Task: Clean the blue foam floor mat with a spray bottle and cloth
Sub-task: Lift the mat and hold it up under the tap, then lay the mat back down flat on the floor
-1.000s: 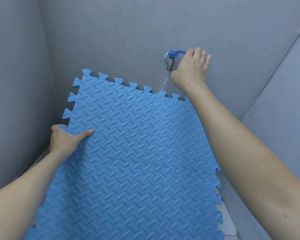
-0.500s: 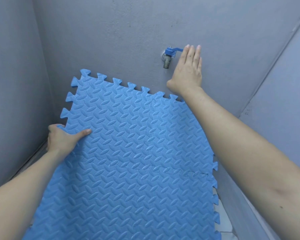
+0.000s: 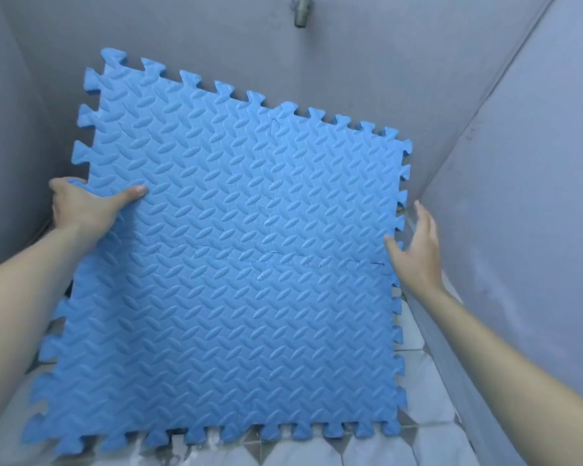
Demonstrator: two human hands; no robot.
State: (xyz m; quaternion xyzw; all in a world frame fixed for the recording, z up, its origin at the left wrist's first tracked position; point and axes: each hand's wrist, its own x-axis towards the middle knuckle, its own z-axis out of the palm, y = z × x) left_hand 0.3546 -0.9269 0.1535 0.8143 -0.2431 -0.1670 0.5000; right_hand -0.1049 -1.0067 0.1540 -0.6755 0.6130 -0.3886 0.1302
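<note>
the blue foam mat (image 3: 236, 237) leans tilted in the grey wall corner, below the tap (image 3: 301, 15), likely for rinsing. the left hand (image 3: 81, 210) pinches its left edge, thumb on top. the right hand (image 3: 414, 247) reaches the right edge, fingers spread, gripping nothing.

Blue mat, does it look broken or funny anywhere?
Yes. The blue foam puzzle mat has thin dark gaps along the joins between its tiles, near the right hand, so the pieces look slightly loose. The left hand grips its edge.
</note>
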